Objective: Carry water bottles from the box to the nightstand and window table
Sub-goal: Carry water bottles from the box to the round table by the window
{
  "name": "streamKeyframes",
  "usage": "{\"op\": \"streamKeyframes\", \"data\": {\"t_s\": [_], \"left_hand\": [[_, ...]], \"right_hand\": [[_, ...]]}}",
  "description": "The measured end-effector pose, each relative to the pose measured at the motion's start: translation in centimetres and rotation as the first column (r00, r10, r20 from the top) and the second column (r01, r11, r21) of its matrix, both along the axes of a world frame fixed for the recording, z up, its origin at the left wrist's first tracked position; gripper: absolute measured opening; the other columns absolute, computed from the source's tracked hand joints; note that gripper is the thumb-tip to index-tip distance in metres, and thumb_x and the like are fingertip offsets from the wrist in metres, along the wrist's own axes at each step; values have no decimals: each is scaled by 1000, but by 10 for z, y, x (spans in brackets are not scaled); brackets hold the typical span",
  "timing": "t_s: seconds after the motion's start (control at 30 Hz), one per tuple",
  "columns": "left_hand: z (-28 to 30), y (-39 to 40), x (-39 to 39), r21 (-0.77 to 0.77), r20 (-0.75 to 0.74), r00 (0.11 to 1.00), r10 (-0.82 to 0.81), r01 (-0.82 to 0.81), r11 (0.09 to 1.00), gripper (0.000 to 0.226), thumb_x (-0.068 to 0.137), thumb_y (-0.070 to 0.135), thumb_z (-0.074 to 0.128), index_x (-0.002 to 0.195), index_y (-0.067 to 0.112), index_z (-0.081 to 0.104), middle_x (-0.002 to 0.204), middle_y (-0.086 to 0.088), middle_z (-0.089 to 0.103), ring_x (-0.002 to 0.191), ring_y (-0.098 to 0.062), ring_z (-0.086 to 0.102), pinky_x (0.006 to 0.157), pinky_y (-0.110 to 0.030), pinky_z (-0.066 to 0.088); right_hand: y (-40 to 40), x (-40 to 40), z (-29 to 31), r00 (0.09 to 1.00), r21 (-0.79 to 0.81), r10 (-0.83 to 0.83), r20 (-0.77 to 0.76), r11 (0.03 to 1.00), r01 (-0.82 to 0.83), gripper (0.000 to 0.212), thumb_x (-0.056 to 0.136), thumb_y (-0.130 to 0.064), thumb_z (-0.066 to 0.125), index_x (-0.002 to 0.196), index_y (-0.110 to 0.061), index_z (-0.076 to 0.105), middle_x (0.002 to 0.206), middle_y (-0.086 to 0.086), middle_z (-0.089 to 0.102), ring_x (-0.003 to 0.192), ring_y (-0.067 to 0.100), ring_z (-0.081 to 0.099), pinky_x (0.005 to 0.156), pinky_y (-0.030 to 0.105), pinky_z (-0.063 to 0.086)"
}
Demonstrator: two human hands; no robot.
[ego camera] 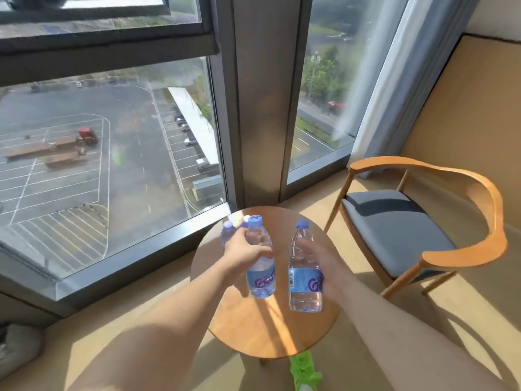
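Observation:
My left hand [242,253] grips a clear water bottle [260,273] with a blue cap and blue label, held upright above the round wooden window table [262,331]. Around a second, matching bottle [304,273] my right hand [324,266] is wrapped, also upright over the table. Both bottles hang slightly above the tabletop. Behind my left hand, at the table's far left, more bottles [227,232] stand; only their caps and shoulders show.
A wooden armchair with a grey seat [394,230] stands right of the table. Floor-to-ceiling window glass [112,165] and a grey pillar [262,108] lie just beyond it. A curtain [377,80] hangs at the right. A green shoe [303,371] shows below the table.

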State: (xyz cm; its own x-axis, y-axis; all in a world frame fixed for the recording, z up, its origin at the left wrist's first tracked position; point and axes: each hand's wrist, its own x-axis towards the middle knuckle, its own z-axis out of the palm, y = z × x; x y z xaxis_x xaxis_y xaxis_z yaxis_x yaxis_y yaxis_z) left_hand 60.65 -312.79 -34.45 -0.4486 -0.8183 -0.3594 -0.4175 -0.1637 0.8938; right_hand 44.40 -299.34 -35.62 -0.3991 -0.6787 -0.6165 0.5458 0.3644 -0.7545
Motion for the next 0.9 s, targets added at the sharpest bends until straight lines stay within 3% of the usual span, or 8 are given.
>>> {"op": "streamKeyframes", "data": {"t_s": [0.1, 0.23, 0.4, 0.5, 0.6, 0.73, 0.8, 0.9], "left_hand": [[-10, -25, -37, -54, 33, 998, -62, 63, 997, 35, 60, 9, 80, 89, 12, 61, 86, -7, 72, 77, -15, 72, 71, -33, 61], [-15, -56, -80, -154, 154, 982, -110, 134, 979, 45, 65, 11, 84, 100, 13, 56, 97, -4, 64, 90, -22, 65, 86, -39, 57], [-26, -97, -131, -280, 257, 959, -115, 188, 941, 23, 59, 4, 74, 75, 6, 57, 73, -8, 63, 66, -26, 61, 61, -43, 56], [-40, -125, -151, -275, 293, 940, -174, 257, 927, 24, 57, 2, 77, 74, 5, 60, 81, -17, 67, 78, -38, 66, 70, -52, 57], [-61, -146, -161, -257, 353, 919, -175, 275, 926, 26, 52, 8, 82, 70, 10, 64, 77, -11, 68, 71, -20, 62, 64, -43, 55], [-92, -164, -164, -267, 489, 842, -227, 393, 880, 36, 50, 24, 83, 74, 27, 56, 66, 11, 59, 61, -4, 54, 58, -23, 38], [-106, -169, -167, -287, 554, 796, -243, 457, 842, 51, 51, 28, 84, 90, 33, 50, 77, 11, 60, 71, -11, 57, 63, -26, 39], [-123, -173, -171, -287, 615, 746, -256, 514, 808, 53, 60, 28, 82, 97, 33, 45, 86, 4, 64, 80, -26, 61, 69, -34, 48]], "right_hand": [[-37, -35, -13, 995, 36, 61, -81, 998, -58, 52, 79, -34, 84, 122, -11, 67, 108, 18, 76, 94, 35, 75, 89, 47, 59], [-84, -83, -29, 975, 96, 159, -157, 985, -145, 43, 78, -21, 86, 114, -14, 65, 103, 10, 77, 83, 24, 76, 64, 31, 57], [-132, -138, -55, 901, 188, 320, -294, 943, -274, 37, 74, -3, 87, 104, -7, 68, 95, 10, 71, 81, 21, 71, 66, 26, 55], [-156, -160, -77, 841, 273, 417, -346, 902, -335, 50, 69, 4, 89, 112, 1, 63, 104, 15, 70, 90, 28, 70, 84, 38, 59], [-169, -173, -105, 779, 351, 495, -386, 859, -372, 58, 64, -1, 93, 111, -1, 60, 108, 18, 73, 105, 37, 69, 97, 51, 54], [-186, -182, -129, 698, 437, 567, -437, 812, -386, 49, 63, -20, 93, 89, -25, 53, 81, -10, 59, 76, 16, 58, 64, 28, 45], [-195, -184, -138, 663, 456, 587, -464, 800, -390, 49, 63, -25, 91, 83, -29, 47, 73, -14, 51, 67, 10, 45, 56, 23, 34], [-203, -186, -151, 633, 480, 598, -491, 793, -377, 48, 61, -24, 91, 91, -25, 54, 78, -12, 57, 70, 12, 51, 57, 23, 40]]}}
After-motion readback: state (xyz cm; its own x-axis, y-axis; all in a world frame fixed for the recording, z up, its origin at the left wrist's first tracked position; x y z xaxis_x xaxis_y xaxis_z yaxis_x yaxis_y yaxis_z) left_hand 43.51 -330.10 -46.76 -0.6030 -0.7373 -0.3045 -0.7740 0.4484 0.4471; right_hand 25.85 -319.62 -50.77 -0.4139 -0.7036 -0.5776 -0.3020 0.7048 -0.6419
